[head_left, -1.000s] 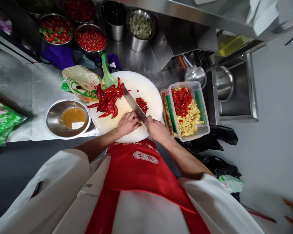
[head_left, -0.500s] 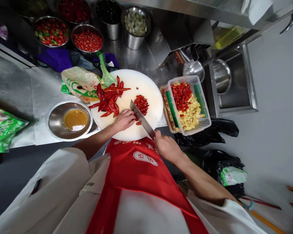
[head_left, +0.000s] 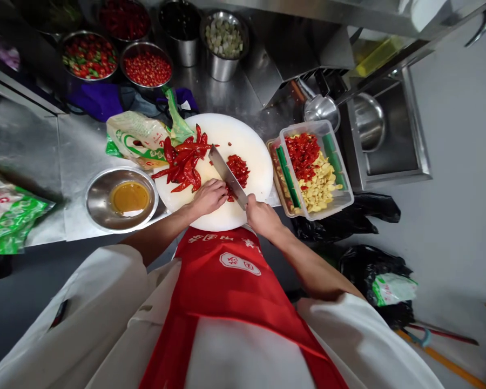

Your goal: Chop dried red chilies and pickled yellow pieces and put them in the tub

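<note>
Red cloth apron, white print, nearest. Right hand at near right edge of board, fingers wrapped tight around handle of knife, flat broad steel blade slanting up-left across board. Left hand near board's near edge, fingers bunched, tips down against blade side; can't tell if pinching a piece. Chopped chilies, glossy wet red bits, heaped just right of blade. Whole chilies, long, wrinkled, shiny, piled at board's left edge. Cutting board round, thick, white, smooth plastic. Round steel bowl by counter's near edge, left of board, thin brown liquid inside. Clear plastic bin, rectangular, just beyond board's right edge: red chopped mass in far left corner, pale yellow chunks nearer. Crinkled printed plastic bag at board's far left edge. Steel pot, cylindrical, pale cubes inside, toward far edge of steel counter.
</note>
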`<action>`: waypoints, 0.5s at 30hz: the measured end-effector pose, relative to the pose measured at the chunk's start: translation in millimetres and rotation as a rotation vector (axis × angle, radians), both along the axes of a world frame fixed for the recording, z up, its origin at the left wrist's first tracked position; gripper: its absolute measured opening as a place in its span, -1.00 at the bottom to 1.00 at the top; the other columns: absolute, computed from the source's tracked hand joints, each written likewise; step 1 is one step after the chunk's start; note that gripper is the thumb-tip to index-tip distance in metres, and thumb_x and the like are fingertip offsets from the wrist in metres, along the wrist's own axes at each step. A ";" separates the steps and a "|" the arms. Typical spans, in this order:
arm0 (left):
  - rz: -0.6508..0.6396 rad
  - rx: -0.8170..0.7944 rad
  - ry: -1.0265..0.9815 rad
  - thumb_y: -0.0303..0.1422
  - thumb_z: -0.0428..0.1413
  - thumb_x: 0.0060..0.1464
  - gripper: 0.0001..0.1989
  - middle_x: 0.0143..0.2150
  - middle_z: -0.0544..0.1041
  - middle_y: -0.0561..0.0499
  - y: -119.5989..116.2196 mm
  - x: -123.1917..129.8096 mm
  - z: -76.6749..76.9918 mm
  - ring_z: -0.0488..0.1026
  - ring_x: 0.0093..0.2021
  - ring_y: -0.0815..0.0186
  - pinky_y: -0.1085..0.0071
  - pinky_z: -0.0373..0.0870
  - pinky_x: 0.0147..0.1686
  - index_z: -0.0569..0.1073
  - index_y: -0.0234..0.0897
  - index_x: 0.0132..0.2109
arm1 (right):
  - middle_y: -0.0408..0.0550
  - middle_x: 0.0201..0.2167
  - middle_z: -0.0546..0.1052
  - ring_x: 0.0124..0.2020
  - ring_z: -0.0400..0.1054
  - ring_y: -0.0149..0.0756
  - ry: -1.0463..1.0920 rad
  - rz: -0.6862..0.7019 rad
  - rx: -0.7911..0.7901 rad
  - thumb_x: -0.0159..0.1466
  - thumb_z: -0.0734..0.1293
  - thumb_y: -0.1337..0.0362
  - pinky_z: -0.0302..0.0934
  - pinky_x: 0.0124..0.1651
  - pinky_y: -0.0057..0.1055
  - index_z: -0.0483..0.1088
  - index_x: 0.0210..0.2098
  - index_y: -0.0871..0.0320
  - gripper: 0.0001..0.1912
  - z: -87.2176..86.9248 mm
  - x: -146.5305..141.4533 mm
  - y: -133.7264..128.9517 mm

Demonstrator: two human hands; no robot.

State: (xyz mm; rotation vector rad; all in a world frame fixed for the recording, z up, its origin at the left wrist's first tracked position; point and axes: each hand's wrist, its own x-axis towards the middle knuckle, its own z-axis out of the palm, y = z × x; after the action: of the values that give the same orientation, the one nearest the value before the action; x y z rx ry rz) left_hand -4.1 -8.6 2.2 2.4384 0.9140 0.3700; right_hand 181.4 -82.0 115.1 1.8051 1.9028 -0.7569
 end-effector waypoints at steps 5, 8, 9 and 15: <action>-0.015 0.019 -0.011 -0.34 0.01 0.26 -0.79 -0.06 0.49 -0.09 -5.0 -1.9 -3.3 0.34 0.01 0.13 0.15 0.33 0.02 0.54 -0.22 -0.14 | 0.26 -0.23 0.57 -0.17 0.52 0.02 0.007 0.028 -0.031 0.43 0.04 0.31 0.26 -0.18 -0.27 0.11 0.05 0.25 -0.76 10.4 3.4 -10.3; -0.010 0.035 -0.018 -0.36 -0.01 0.27 -0.79 -0.08 0.50 -0.09 -5.1 -2.2 -4.5 0.36 -0.01 0.15 0.17 0.33 0.02 0.53 -0.23 -0.14 | 0.27 -0.22 0.57 -0.16 0.52 0.01 -0.014 -0.015 -0.047 0.44 0.02 0.33 0.26 -0.17 -0.27 0.11 0.06 0.26 -0.75 5.5 -3.4 -14.7; -0.024 0.041 -0.013 -0.36 -0.01 0.26 -0.79 -0.09 0.50 -0.09 -4.5 -2.4 -4.2 0.36 -0.02 0.15 0.17 0.33 0.02 0.53 -0.23 -0.15 | 0.27 -0.21 0.57 -0.15 0.51 0.01 -0.012 -0.021 -0.036 0.43 0.01 0.34 0.26 -0.18 -0.27 0.11 0.07 0.26 -0.75 4.0 -4.4 -15.3; 0.140 0.058 0.000 -0.35 -0.02 0.28 -0.77 -0.09 0.51 -0.10 -2.9 -1.7 -0.4 0.37 -0.03 0.13 0.14 0.35 0.01 0.54 -0.25 -0.17 | 0.22 -0.24 0.58 -0.18 0.52 0.03 0.014 0.013 -0.033 0.41 0.08 0.31 0.25 -0.19 -0.27 0.13 0.06 0.25 -0.74 4.2 8.2 -25.0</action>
State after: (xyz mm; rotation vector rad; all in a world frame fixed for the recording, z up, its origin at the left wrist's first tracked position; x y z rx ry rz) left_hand -5.8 -11.5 1.8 2.4331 1.0917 0.4517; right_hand 189.6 -107.1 119.3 1.7706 1.8985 -0.7937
